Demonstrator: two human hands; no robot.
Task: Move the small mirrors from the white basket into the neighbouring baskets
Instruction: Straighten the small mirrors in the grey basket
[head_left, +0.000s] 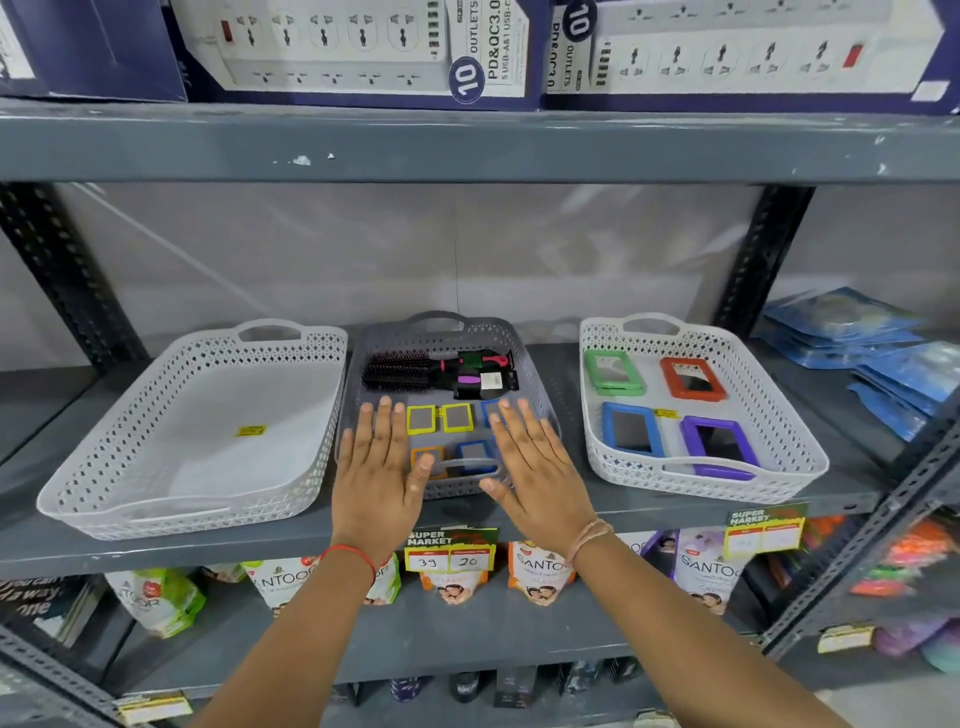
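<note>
On the grey shelf stand three baskets. The left white basket (104, 483) holds only a yellow sticker. The middle grey basket (535, 374) holds small framed mirrors: two yellow ones (422, 419), an orange one (429, 457) and a blue one (474, 453), plus hair brushes (400, 370) at its back. The right white basket (597, 395) holds larger mirrors: green (612, 372), red (692, 378), blue (631, 432) and purple (719, 446). My left hand (376, 470) and my right hand (540, 470) hover flat, fingers spread, over the front of the grey basket, holding nothing.
The upper shelf edge (467, 148) hangs above, with boxed power strips (337, 47) on it. Blue packets (852, 332) lie to the right. Soap pouches (540, 577) and price tags (451, 556) sit on the shelf below. Dark uprights (753, 260) frame the bay.
</note>
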